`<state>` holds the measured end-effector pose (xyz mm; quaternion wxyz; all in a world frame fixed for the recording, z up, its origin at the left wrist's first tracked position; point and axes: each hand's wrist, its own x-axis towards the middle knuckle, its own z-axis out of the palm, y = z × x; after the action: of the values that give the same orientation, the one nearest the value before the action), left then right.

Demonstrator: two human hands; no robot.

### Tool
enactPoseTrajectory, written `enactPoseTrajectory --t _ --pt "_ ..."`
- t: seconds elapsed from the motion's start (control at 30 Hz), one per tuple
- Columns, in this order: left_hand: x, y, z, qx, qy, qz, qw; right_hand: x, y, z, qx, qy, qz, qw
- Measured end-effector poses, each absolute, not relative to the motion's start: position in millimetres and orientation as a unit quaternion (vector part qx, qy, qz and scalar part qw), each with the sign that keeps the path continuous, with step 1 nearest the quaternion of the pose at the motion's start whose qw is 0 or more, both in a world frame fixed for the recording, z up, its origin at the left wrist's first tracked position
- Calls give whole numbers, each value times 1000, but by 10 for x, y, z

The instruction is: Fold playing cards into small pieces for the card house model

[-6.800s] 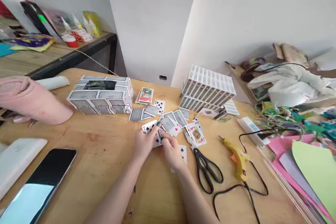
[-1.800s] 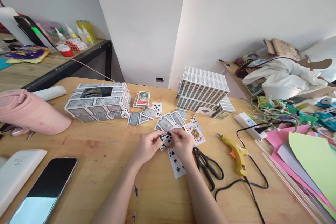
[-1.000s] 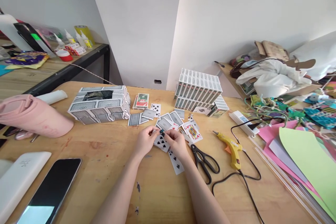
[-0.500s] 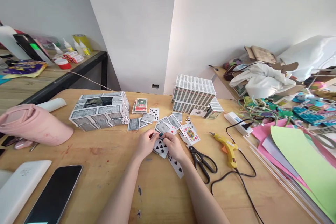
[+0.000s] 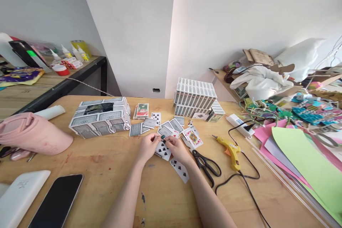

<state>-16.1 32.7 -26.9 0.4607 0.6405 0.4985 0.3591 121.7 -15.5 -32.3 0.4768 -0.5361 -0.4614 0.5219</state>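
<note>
My left hand [image 5: 148, 147] and my right hand [image 5: 177, 149] meet over the loose playing cards, fingertips pinched together. What sits between them is too small or too covered to make out. Right beneath the fingers shows a spade card [image 5: 164, 151], partly hidden; whether it is held or lying there I cannot tell. A six of spades [image 5: 180, 171] lies below my right wrist. Grey-backed cards [image 5: 165, 128] overlap just beyond my hands. To the right are a queen card [image 5: 192, 138] and black-handled scissors [image 5: 206, 165].
A card-covered box [image 5: 100, 117] stands left, and stacked card packs [image 5: 194, 96] stand at the back. A yellow glue gun [image 5: 230, 151] with its cord, a white power strip [image 5: 240, 125] and coloured paper [image 5: 296, 160] lie right. A phone [image 5: 57, 199] and pink bag [image 5: 37, 133] are left.
The view has tilted up slightly. Both hands stay pinched together over the cards, with only a slight shift of the fingers.
</note>
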Motion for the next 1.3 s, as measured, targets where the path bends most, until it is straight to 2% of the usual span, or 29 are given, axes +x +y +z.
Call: enactPoseTrajectory --t 0.1,0.23,0.3,0.43,0.67,0.97,1.17,1.3 --pt "-142 312 -251 569 503 421 496 1188 -149 -314 -517 -431 524 521" --pt "-115 262 -238 496 447 459 587 1178 -119 -332 -530 -371 470 601" --pt "-98 232 -259 507 443 469 571 1174 -114 -340 -538 -360 448 617" --pt "-64 179 -316 536 460 490 511 1146 -140 -315 -543 -392 439 599" --pt "-38 136 -306 520 462 509 508 1106 -186 -246 -525 -389 463 598" --pt "-58 132 -357 558 487 496 454 1158 -196 -230 -523 -335 518 589" --pt "-101 187 -313 537 473 466 521 1197 -175 -231 -510 -310 536 598" --pt "-98 204 -309 528 469 481 519 1213 -168 -269 -507 -298 548 595"
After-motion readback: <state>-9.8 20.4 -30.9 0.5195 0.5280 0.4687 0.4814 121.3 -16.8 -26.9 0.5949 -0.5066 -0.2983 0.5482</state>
